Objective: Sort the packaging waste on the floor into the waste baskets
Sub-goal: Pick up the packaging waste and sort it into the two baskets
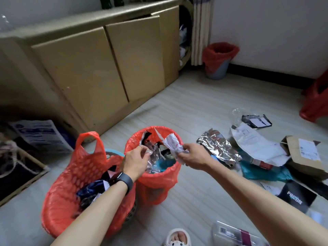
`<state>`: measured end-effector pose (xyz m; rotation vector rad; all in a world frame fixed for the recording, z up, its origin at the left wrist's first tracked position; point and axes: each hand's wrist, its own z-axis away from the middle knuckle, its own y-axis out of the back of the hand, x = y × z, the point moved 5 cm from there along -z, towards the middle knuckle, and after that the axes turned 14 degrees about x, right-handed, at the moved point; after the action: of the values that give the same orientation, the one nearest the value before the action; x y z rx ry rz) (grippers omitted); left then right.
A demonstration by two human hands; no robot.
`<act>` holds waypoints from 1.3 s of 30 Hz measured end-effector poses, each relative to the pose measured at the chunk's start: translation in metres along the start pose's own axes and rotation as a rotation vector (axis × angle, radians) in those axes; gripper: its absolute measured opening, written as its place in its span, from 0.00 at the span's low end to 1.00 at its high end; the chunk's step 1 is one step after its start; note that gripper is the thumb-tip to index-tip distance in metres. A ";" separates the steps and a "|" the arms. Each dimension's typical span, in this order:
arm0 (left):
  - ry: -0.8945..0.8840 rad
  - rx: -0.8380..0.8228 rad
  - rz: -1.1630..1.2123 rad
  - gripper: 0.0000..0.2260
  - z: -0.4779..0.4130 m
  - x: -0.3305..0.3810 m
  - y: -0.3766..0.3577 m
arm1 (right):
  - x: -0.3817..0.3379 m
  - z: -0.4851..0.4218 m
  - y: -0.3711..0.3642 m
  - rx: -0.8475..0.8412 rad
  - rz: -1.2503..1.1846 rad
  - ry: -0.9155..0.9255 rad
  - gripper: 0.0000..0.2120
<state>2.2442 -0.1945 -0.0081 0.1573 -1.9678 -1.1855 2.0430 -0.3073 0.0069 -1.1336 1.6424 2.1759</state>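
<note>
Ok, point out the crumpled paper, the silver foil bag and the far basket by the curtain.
crumpled paper (171, 141): head view, on its white upper flap.
silver foil bag (219, 148): head view, middle of its creased face.
far basket (218, 73): head view, on its blue outer wall.

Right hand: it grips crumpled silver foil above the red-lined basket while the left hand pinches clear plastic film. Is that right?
No. The head view shows the right hand gripping crumpled white paper, not the silver foil, which lies on the floor. The rest holds: above the red-lined basket, left hand pinching clear plastic film.
</note>
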 end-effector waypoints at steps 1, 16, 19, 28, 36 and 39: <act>-0.005 0.004 -0.017 0.04 -0.005 -0.004 -0.003 | -0.006 -0.006 -0.007 0.004 0.024 -0.013 0.15; -0.311 -0.482 -0.501 0.23 -0.026 -0.037 -0.093 | 0.018 -0.049 -0.099 0.133 0.541 0.413 0.28; -0.349 -0.595 -0.596 0.20 -0.021 -0.044 -0.107 | 0.030 -0.042 -0.113 -0.078 0.588 0.450 0.21; -0.224 -0.637 -0.463 0.21 -0.022 -0.045 -0.119 | 0.037 -0.045 -0.107 -0.152 0.603 0.312 0.23; -0.302 -0.462 -0.323 0.18 -0.034 0.010 -0.085 | 0.039 -0.026 -0.032 0.077 0.338 0.360 0.18; -0.388 -0.435 -0.246 0.17 -0.027 0.048 -0.088 | 0.080 -0.005 -0.010 0.097 0.271 0.212 0.21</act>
<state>2.2063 -0.2840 -0.0436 -0.0649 -1.9935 -1.8924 1.9959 -0.3309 -0.0538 -1.2119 2.0775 2.1615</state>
